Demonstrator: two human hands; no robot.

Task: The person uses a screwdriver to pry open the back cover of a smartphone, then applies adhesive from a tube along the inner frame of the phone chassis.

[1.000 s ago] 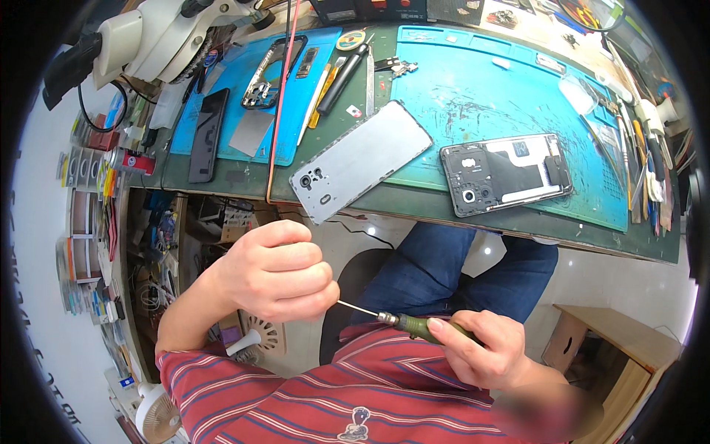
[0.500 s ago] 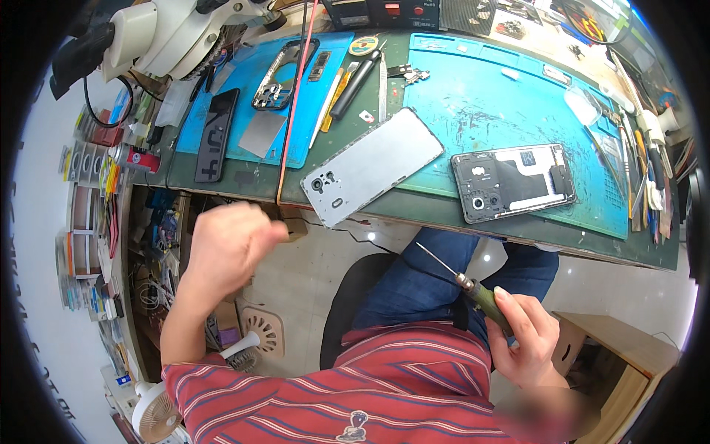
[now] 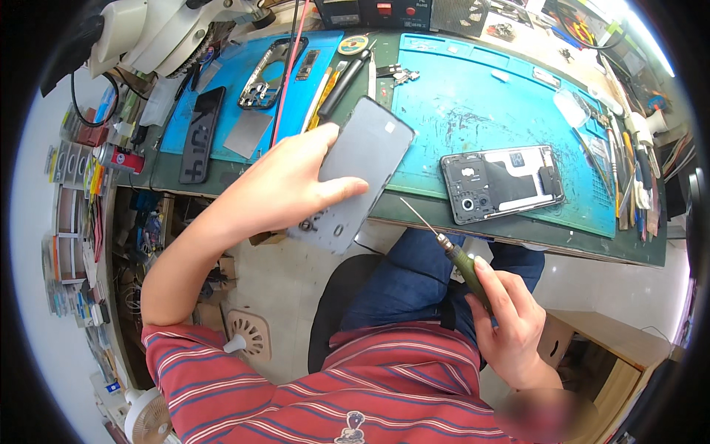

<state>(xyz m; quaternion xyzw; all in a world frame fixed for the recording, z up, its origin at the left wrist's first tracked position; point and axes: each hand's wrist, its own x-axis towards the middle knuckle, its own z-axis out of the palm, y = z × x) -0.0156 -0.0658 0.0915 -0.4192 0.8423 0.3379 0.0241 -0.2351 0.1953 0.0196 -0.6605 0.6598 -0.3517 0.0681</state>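
My left hand (image 3: 292,174) grips a grey phone back cover (image 3: 362,152), its thumb across the face and the fingers around the left edge. The cover is tilted, and its camera-hole end sticks out past the desk's front edge, slightly blurred. A screwdriver (image 3: 467,272) with a green handle and a thin metal shaft is held in my right hand (image 3: 512,314), above my lap, its tip pointing up and left. On the blue mat to the right lies an opened phone (image 3: 503,183), black and silver parts exposed.
A dark phone (image 3: 202,133), a metal plate (image 3: 248,135) and a bare phone frame (image 3: 272,72) lie on the left blue mat (image 3: 177,118). A microscope (image 3: 159,37) overhangs the far left. Tweezers and other hand tools (image 3: 636,159) stand at the right edge.
My left hand, earlier closed above the desk's front edge, has moved onto the back cover and taken hold. The cover has shifted left and turned steeper. My right hand still holds the screwdriver.
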